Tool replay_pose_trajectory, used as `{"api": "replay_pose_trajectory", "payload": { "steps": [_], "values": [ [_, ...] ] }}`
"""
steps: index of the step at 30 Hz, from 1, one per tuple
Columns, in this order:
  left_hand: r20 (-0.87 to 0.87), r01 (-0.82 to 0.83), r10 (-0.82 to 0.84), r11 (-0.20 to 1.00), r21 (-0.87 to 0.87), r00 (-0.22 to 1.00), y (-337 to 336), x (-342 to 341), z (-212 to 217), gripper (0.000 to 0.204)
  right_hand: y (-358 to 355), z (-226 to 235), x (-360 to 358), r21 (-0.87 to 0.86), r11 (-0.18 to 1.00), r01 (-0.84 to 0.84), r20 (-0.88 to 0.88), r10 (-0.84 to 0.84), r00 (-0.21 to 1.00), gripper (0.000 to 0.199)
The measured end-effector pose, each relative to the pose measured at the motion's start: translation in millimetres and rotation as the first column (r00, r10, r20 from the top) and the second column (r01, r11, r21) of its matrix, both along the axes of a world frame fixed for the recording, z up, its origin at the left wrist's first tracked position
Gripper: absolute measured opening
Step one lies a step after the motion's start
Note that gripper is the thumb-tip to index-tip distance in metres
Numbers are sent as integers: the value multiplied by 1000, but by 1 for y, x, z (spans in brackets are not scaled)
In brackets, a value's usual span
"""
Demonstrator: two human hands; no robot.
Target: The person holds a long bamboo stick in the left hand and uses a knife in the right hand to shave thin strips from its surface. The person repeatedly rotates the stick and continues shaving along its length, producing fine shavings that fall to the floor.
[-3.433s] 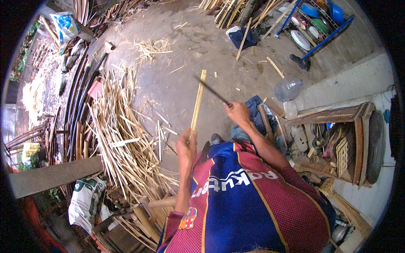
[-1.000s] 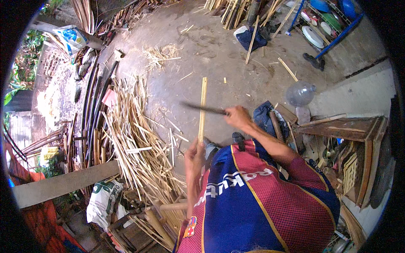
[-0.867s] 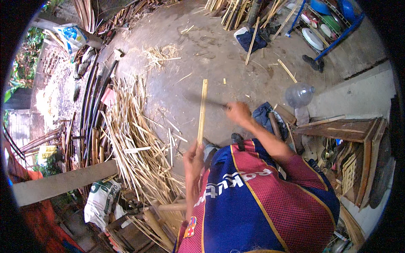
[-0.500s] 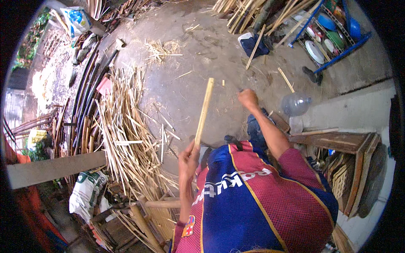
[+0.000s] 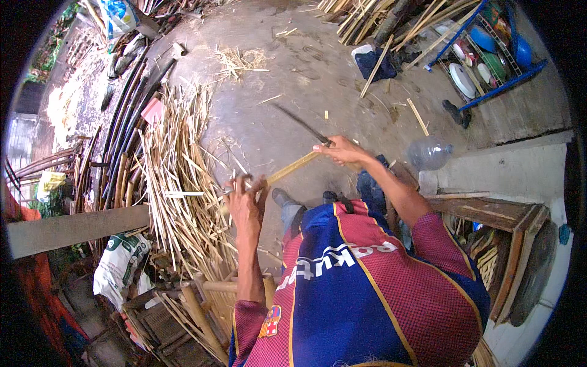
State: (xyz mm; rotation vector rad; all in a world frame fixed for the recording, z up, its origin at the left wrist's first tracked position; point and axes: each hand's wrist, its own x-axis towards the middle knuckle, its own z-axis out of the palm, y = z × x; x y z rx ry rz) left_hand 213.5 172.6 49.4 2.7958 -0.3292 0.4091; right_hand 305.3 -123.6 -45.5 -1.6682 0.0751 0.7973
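Observation:
A bamboo strip (image 5: 293, 169) slants across in front of my body, its near end in my left hand (image 5: 244, 205). Some fingers of that hand look bent and slightly blurred, with the thumb side against the strip. The strip's far end meets my right hand (image 5: 346, 153), which is closed around a knife's handle, mostly hidden in the fist. From this fist the dark, narrow knife (image 5: 301, 123) points away to the upper left, above the floor. The thumb of my right hand lies by the strip's end.
Many split bamboo strips (image 5: 177, 177) lie heaped on the left, beside dark poles (image 5: 131, 131). Shavings (image 5: 241, 64) are scattered on the floor (image 5: 269, 79). A clear plastic bottle (image 5: 428, 153) and a wooden cabinet (image 5: 489, 211) stand right. A blue-framed dish rack (image 5: 483, 61) is at far right.
The bamboo strip has swung from nearly upright to a slant toward the right. My right hand has moved left and nearer to its end, and the knife blade now shows. My left hand shifted left.

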Motion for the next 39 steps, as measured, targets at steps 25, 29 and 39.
{"api": "replay_pose_trajectory", "payload": {
  "steps": [25, 29, 39],
  "values": [
    [-615, -491, -42, 559, -668, 788, -64, -5, -52, 28, 39, 16, -37, -563, 823, 74, 636, 375, 674, 16],
    [-444, -360, 16, 614, -703, 896, -67, -15, -56, 31, 39, -4, -13, -601, 763, 237, 671, 321, 669, 19],
    [-713, -639, -57, 398, -658, 699, -31, -79, -51, 32, -65, -13, 49, -665, 603, 440, 578, 44, 815, 33]
  ]
}}
